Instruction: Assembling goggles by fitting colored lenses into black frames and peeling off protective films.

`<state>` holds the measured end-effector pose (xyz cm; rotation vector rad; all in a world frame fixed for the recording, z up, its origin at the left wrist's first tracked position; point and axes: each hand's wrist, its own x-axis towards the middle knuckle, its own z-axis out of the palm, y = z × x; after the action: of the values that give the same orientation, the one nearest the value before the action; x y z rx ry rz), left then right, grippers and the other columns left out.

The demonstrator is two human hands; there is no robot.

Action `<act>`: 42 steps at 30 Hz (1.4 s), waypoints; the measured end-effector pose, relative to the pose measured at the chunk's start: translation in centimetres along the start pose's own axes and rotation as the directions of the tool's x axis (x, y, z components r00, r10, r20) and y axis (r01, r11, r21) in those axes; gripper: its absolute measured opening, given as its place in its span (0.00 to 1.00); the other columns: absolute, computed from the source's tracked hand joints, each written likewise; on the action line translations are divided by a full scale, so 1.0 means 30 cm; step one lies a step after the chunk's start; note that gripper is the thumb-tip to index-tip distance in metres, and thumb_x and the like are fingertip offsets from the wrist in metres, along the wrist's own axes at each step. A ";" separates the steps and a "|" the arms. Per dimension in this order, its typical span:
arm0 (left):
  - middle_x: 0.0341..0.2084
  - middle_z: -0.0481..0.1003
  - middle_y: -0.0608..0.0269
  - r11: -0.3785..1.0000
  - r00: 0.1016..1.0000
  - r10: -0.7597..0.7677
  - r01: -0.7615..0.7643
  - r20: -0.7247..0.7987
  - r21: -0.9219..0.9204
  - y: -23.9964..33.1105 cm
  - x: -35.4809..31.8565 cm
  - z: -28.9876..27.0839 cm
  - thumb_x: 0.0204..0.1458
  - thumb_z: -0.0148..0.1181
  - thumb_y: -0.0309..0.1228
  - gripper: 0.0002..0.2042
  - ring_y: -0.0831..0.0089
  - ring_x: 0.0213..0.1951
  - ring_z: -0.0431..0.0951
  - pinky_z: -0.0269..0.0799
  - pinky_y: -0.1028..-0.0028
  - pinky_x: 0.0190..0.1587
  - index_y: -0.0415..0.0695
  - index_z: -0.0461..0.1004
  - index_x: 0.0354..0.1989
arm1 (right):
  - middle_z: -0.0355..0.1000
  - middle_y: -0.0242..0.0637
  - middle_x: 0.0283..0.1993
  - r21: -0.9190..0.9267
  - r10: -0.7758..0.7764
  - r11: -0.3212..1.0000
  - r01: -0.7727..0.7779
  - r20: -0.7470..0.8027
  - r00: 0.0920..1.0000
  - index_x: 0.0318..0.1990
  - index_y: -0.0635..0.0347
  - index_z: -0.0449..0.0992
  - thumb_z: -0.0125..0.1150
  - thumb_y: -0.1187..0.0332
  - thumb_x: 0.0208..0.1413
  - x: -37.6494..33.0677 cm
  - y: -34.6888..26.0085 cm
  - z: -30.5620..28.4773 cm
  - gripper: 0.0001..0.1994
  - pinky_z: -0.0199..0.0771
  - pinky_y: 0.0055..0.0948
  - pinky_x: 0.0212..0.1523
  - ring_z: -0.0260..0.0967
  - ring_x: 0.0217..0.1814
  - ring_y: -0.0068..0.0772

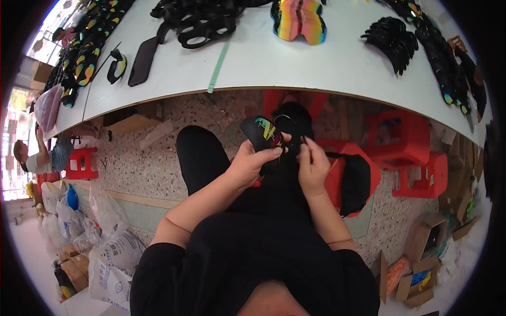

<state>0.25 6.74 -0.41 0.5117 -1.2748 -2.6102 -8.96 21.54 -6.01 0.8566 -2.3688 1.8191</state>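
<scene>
Over my lap, my left hand (253, 160) is closed around black goggles (258, 134) with a shiny mirrored lens, the thumb pressed on the near edge. To their right, my right hand (314, 166) is raised with thumb and forefinger pinched together. A small dark bit shows at those fingertips, too small to make out against my black trousers. The two hands are a short gap apart, below the table's front edge.
On the white table (316, 68) lie black goggle frames (197, 31), rainbow mirrored lenses (299, 22), curved black pieces (391, 41), a dark phone-like slab (143, 61) and one goggle (117, 67). Red stools (398, 138) stand at right; plastic bags (108, 210) sit at left. Another person is far left.
</scene>
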 end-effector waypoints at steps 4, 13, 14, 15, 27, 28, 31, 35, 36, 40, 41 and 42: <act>0.45 0.76 0.63 0.998 0.997 -0.060 0.059 -0.052 -0.022 -0.065 0.018 -0.015 0.52 0.61 0.23 0.17 0.72 0.47 0.76 0.70 0.71 0.54 0.38 0.74 0.52 | 0.68 0.28 0.24 0.315 0.246 0.932 -0.182 -0.176 0.953 0.51 0.67 0.77 0.54 0.69 0.65 0.048 0.014 -0.055 0.13 0.65 0.19 0.26 0.62 0.24 0.16; 0.46 0.75 0.63 0.977 0.976 -0.213 0.214 0.056 -0.010 -0.140 0.035 -0.048 0.51 0.63 0.22 0.20 0.75 0.47 0.75 0.70 0.73 0.54 0.37 0.70 0.54 | 0.78 0.42 0.32 0.093 0.040 0.995 -0.040 -0.004 0.999 0.50 0.69 0.77 0.58 0.74 0.62 -0.043 -0.034 0.016 0.11 0.72 0.22 0.33 0.74 0.30 0.25; 0.44 0.75 0.64 0.979 0.977 -0.205 0.205 0.052 -0.002 -0.142 0.033 -0.051 0.51 0.63 0.22 0.19 0.76 0.47 0.75 0.70 0.73 0.52 0.37 0.70 0.53 | 0.78 0.43 0.32 0.086 0.041 0.995 -0.042 0.012 0.999 0.49 0.69 0.77 0.58 0.74 0.62 -0.047 -0.033 0.020 0.11 0.72 0.22 0.34 0.75 0.30 0.26; 0.43 0.75 0.65 0.981 0.979 -0.196 0.196 0.047 0.006 -0.144 0.032 -0.055 0.51 0.63 0.22 0.18 0.76 0.46 0.75 0.70 0.73 0.51 0.38 0.70 0.52 | 0.78 0.43 0.32 0.084 0.046 0.995 -0.047 0.016 0.999 0.49 0.69 0.77 0.58 0.74 0.62 -0.051 -0.031 0.026 0.11 0.72 0.22 0.34 0.75 0.30 0.26; 0.44 0.76 0.65 0.981 0.996 -0.073 0.063 0.050 0.184 -0.135 0.016 -0.119 0.51 0.65 0.20 0.19 0.78 0.47 0.74 0.70 0.75 0.52 0.37 0.71 0.52 | 0.78 0.46 0.35 0.068 0.074 0.995 -0.078 0.057 0.996 0.49 0.72 0.77 0.57 0.75 0.62 -0.063 -0.049 0.065 0.11 0.74 0.23 0.38 0.77 0.34 0.28; 0.44 0.76 0.65 0.981 0.996 -0.077 0.066 0.051 0.185 -0.132 0.017 -0.115 0.51 0.65 0.20 0.19 0.78 0.47 0.74 0.70 0.75 0.52 0.37 0.71 0.52 | 0.79 0.46 0.35 0.068 0.086 0.994 -0.090 0.064 0.994 0.49 0.72 0.77 0.57 0.75 0.62 -0.063 -0.049 0.063 0.11 0.74 0.24 0.38 0.77 0.35 0.28; 0.44 0.75 0.66 0.979 0.993 -0.095 0.082 0.063 0.185 -0.125 0.022 -0.107 0.51 0.65 0.20 0.18 0.79 0.47 0.74 0.70 0.75 0.52 0.37 0.71 0.51 | 0.79 0.47 0.36 0.106 0.124 0.986 -0.131 0.066 0.990 0.49 0.72 0.77 0.56 0.76 0.62 -0.065 -0.043 0.063 0.11 0.75 0.24 0.40 0.78 0.36 0.28; 0.45 0.74 0.66 0.988 0.994 -0.103 0.099 0.024 0.121 -0.147 0.038 -0.108 0.51 0.64 0.19 0.18 0.78 0.48 0.74 0.70 0.74 0.53 0.38 0.70 0.51 | 0.79 0.47 0.38 0.159 0.164 0.972 -0.172 0.061 0.985 0.50 0.72 0.76 0.57 0.76 0.61 -0.064 -0.055 0.063 0.12 0.75 0.23 0.41 0.78 0.38 0.27; 0.45 0.74 0.66 0.991 0.997 -0.081 0.082 -0.015 0.103 -0.153 0.040 -0.107 0.51 0.63 0.19 0.19 0.78 0.48 0.73 0.70 0.74 0.53 0.39 0.70 0.52 | 0.79 0.47 0.38 0.159 0.165 0.972 -0.173 0.061 0.984 0.50 0.72 0.76 0.57 0.76 0.61 -0.060 -0.059 0.066 0.12 0.75 0.23 0.41 0.78 0.38 0.27; 0.45 0.73 0.66 0.995 0.997 -0.081 0.082 -0.016 0.062 -0.164 0.041 -0.108 0.51 0.62 0.18 0.19 0.77 0.47 0.73 0.70 0.74 0.52 0.39 0.69 0.52 | 0.79 0.48 0.37 0.081 0.082 0.993 -0.085 0.040 0.996 0.50 0.72 0.76 0.57 0.76 0.61 -0.047 -0.060 0.071 0.12 0.75 0.23 0.39 0.78 0.36 0.29; 0.45 0.73 0.66 0.991 0.993 -0.115 0.117 -0.036 0.058 -0.162 0.041 -0.108 0.52 0.61 0.18 0.19 0.77 0.47 0.73 0.70 0.74 0.52 0.39 0.69 0.52 | 0.79 0.48 0.36 0.041 0.058 0.997 -0.060 0.038 0.998 0.50 0.72 0.76 0.57 0.76 0.61 -0.046 -0.058 0.069 0.12 0.75 0.24 0.38 0.78 0.36 0.29; 0.45 0.73 0.66 0.987 0.987 -0.150 0.153 -0.056 0.053 -0.161 0.041 -0.108 0.52 0.61 0.18 0.18 0.77 0.47 0.73 0.70 0.74 0.52 0.39 0.69 0.52 | 0.79 0.48 0.36 0.041 0.059 0.997 -0.060 0.039 0.998 0.50 0.72 0.76 0.57 0.76 0.61 -0.044 -0.054 0.069 0.12 0.75 0.24 0.38 0.78 0.36 0.29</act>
<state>0.29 6.95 -6.36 0.7080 -1.3474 -2.6681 -6.49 19.93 -5.69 0.8405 -2.4117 1.8983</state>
